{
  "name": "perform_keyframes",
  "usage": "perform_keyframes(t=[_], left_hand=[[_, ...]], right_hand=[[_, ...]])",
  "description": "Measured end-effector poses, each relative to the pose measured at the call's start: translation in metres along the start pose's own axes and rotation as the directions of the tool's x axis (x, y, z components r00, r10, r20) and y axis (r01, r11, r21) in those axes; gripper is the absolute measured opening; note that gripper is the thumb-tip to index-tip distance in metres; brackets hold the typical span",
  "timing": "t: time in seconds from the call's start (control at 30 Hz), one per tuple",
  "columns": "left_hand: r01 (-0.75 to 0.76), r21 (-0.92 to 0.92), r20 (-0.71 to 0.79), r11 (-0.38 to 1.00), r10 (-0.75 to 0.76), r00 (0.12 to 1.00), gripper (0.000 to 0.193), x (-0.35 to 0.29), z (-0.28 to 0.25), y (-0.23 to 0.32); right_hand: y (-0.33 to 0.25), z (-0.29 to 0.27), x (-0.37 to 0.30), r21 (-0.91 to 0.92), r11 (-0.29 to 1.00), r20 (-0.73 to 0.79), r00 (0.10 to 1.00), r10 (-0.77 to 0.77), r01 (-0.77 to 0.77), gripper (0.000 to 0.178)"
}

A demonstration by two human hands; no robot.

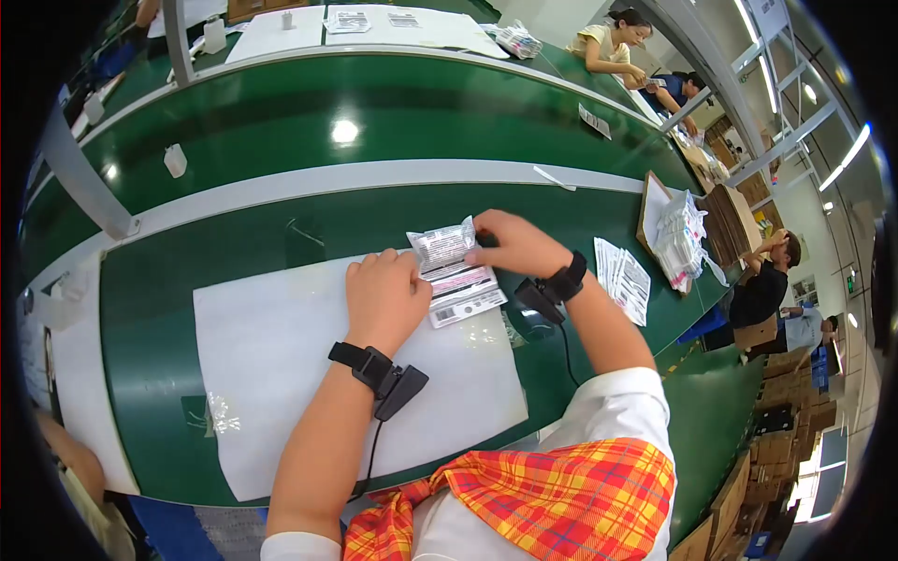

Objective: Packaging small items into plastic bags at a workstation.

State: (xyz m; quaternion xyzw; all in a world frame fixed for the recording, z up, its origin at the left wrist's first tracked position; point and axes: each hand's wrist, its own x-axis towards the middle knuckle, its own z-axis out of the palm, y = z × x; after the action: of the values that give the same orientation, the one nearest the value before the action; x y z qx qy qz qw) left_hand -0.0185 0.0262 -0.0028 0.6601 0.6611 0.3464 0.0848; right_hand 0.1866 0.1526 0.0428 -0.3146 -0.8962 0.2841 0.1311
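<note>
I see the packet (443, 245) at the white sheet's (281, 374) one o'clock edge, its three o'clock end clamped between the right hand's (510, 241) thumb and fingers. The card (468, 297) adjoins it at five o'clock. The left hand (385, 294) curls at the card's nine o'clock; I cannot tell whether it grips.
</note>
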Motion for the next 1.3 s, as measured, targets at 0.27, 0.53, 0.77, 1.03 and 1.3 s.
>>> perform_keyframes(t=[0.27, 0.53, 0.77, 1.03, 1.3], left_hand=[[0.011, -0.091, -0.018, 0.996, -0.013, 1.0, 0.009, 0.009, 0.0, -0.004], [0.023, -0.064, -0.016, 0.998, -0.024, 1.0, 0.008, 0.005, -0.003, -0.013], [0.005, -0.07, -0.024, 0.998, -0.007, 1.0, 0.008, 0.007, -0.002, -0.011], [0.038, -0.101, 0.033, 0.994, -0.035, 0.999, 0.008, 0.006, -0.004, -0.01], [-0.058, -0.086, -0.032, 0.995, 0.056, 0.998, 0.008, -0.001, -0.003, -0.015]], right_hand=[[0.055, -0.068, 0.152, 0.425, 0.867, -0.167, 0.919, 0.358, -0.261, 0.016], [0.09, -0.09, 0.123, 0.649, 0.712, -0.237, 0.818, 0.524, -0.268, 0.03], [0.148, -0.159, -0.126, -0.742, 0.27, -0.255, 0.631, 0.732, -0.613, 0.019], [0.156, -0.109, -0.222, -0.374, 0.62, -0.149, 0.704, 0.694, -0.69, 0.033], [0.159, -0.105, -0.213, -0.292, 0.657, -0.316, 0.718, 0.62, -0.695, 0.033]])
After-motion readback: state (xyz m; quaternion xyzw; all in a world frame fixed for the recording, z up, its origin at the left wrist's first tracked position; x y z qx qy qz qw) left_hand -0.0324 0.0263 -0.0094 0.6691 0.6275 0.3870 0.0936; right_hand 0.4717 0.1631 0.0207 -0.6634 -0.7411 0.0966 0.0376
